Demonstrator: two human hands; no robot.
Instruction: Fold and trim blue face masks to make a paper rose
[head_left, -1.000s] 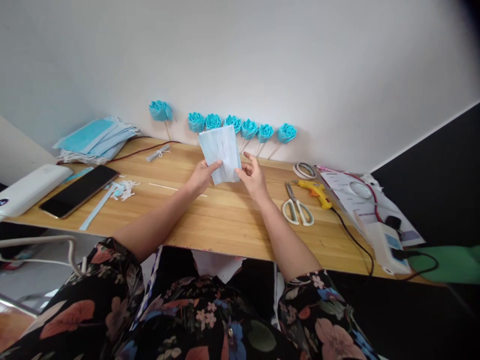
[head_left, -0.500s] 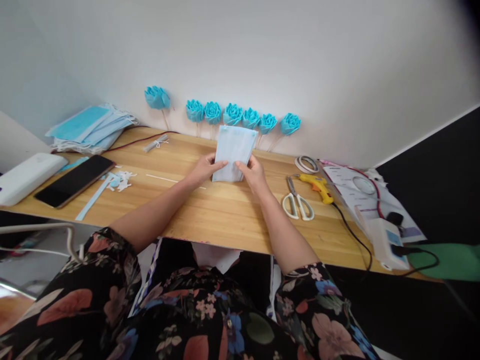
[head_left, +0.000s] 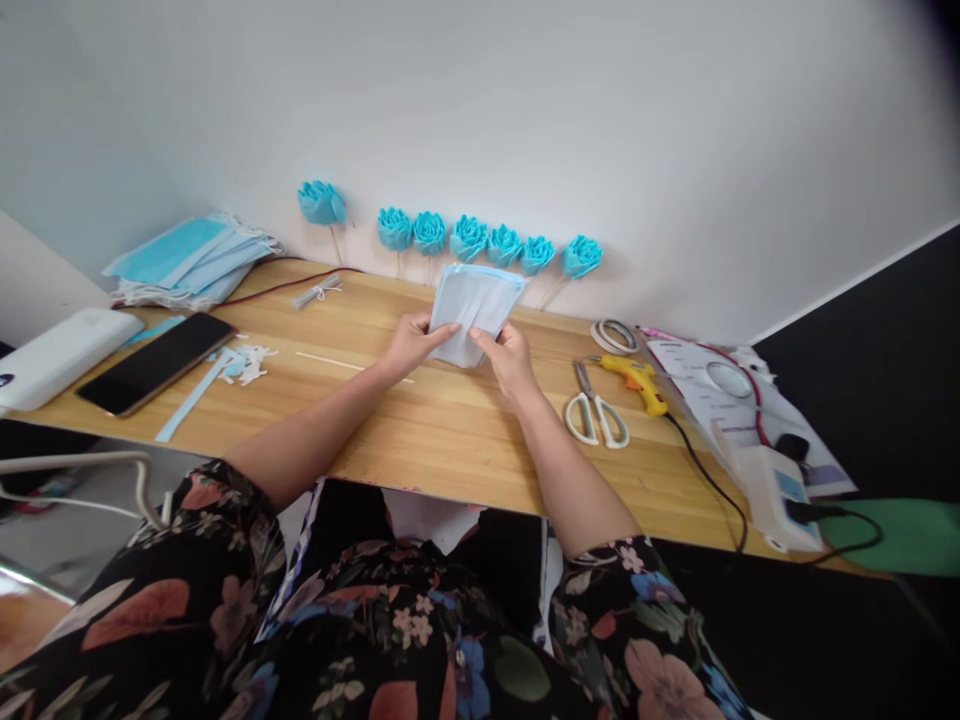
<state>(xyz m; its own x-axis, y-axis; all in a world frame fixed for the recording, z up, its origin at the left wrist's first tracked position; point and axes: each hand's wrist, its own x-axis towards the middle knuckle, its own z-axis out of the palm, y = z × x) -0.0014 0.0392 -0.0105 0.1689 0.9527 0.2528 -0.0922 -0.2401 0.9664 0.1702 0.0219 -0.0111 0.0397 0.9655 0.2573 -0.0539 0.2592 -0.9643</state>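
Between my two hands is a pale blue-white piece of face mask fabric [head_left: 477, 302], tilted upright above the table, its top edge showing more than one layer. My left hand [head_left: 415, 343] pinches its lower left side, thumb across the front. On the lower right, my right hand [head_left: 506, 353] grips it the same way; the fingers of both hands are partly hidden behind the fabric. A thin wooden stick [head_left: 352, 366] lies on the table by my left forearm. Behind the fabric, several blue fabric roses [head_left: 469, 238] on stems lean against the wall.
White-handled scissors [head_left: 595, 408], a yellow glue gun [head_left: 634, 378] and tape rolls [head_left: 615, 336] lie on the right, near a power strip [head_left: 776, 500]. On the left are a mask stack [head_left: 187, 258], a phone [head_left: 157, 362], a white power bank [head_left: 71, 357] and fabric scraps [head_left: 244, 365].
The fabric's top has tipped toward the right and its layers have fanned slightly apart. Both hands keep their hold. The whole view has shifted a little.
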